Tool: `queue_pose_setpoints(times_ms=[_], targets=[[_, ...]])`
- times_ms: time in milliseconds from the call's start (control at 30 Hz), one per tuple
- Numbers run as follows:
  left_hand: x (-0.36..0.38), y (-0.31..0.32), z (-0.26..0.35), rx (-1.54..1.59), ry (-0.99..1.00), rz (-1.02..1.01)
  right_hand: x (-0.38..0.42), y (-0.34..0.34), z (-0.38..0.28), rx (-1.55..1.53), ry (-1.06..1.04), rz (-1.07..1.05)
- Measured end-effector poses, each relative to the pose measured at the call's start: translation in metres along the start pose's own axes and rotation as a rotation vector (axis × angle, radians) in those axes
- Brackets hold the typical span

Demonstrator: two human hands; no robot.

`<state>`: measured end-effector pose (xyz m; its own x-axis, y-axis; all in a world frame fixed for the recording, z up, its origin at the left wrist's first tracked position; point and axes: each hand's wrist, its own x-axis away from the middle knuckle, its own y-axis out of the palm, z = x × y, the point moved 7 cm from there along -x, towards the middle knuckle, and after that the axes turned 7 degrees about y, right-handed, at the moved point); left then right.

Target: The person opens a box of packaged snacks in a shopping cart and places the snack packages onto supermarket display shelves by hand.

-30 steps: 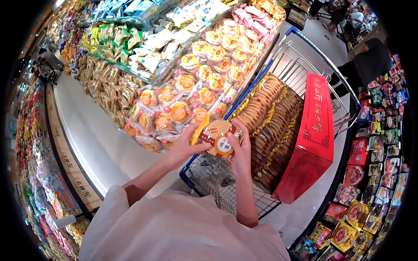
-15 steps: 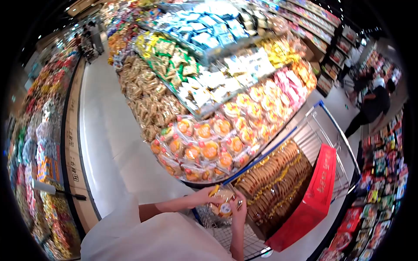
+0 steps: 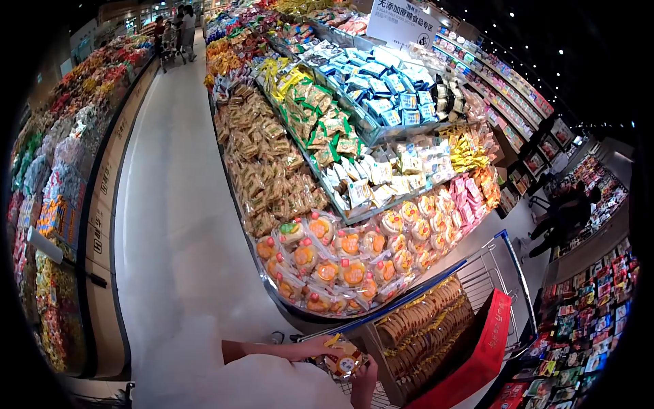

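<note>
A small clear-wrapped food packet [image 3: 343, 362] with a yellow corner is held low in the middle of the view. My left hand [image 3: 320, 347] grips its upper left side, and my right hand [image 3: 366, 373] has its lower right edge. Both are over the near end of a shopping cart [image 3: 501, 255]. Beside my right hand, an open carton [image 3: 388, 365] in the cart holds rows of brown wrapped biscuits [image 3: 426, 324]. Its red flap [image 3: 477, 358] stands up on the right.
Just beyond the cart is a display of wrapped pastries [image 3: 353, 271], with blue packets [image 3: 388, 82] and a white sign [image 3: 402, 24] higher up. An aisle [image 3: 170, 204] runs along the left beside another candy counter [image 3: 65, 163]. People [image 3: 178, 34] stand far down it; a person [image 3: 569, 215] is at right.
The view has tilted up, bringing the white sign into sight. My hands and the packet now appear lower in the frame, still together.
</note>
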<state>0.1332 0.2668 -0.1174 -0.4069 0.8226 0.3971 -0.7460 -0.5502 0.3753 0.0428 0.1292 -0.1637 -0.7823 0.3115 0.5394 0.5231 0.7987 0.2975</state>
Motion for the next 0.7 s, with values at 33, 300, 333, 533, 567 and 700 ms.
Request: queue_pose_setpoints(times_ms=[33,300,333,533,567,700], targets=[[0.008,0.0,0.007,0.059,-0.021,0.033,-0.004,0.014,0.004,0.078,-0.038,-0.101],[0.02,-0.033,-0.014,0.143,0.024,0.042,0.007,0.062,0.004,-0.023,0.046,0.078],[0.02,-0.035,-0.017,0.141,0.033,0.036,0.009,0.068,-0.002,-0.019,0.036,0.08],[0.031,-0.049,-0.017,0.276,0.193,0.075,0.017,0.097,-0.014,0.122,0.043,0.129],[0.03,-0.052,-0.026,0.305,0.152,0.05,0.019,0.101,-0.016,0.105,0.03,0.126],[0.052,-0.059,-0.002,0.351,0.096,0.084,0.021,0.123,-0.024,0.124,0.011,0.089]])
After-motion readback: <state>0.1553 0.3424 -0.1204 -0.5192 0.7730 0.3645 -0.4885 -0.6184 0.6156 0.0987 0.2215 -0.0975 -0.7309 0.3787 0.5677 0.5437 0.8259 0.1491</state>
